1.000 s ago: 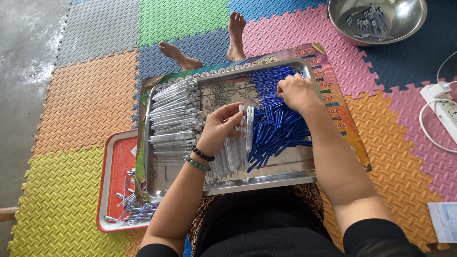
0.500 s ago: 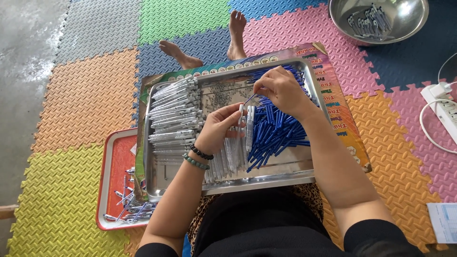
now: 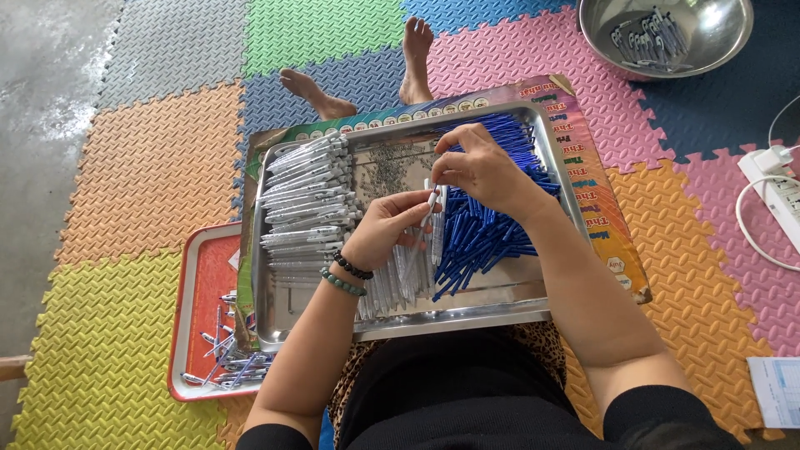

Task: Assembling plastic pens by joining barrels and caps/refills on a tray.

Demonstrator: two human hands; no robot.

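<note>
Left hand (image 3: pixel 385 227) pinching clear plastic pen barrel (image 3: pixel 423 223), right hand (image 3: pixel 479 167) pinching thin blue refill (image 3: pixel 437 171); may slip, miss the opening

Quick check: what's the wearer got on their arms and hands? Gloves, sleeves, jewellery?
No gloves; both hands are bare. The left hand has two beaded bracelets at the wrist, one black and one green. The right hand wears nothing visible. Black sleeves reach only the upper arms, forearms uncovered.

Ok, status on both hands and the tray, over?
Left hand holds a clear pen barrel. Right hand pinches its tip. Both over the steel tray, blue refills alongside. Nothing in the way.
</note>
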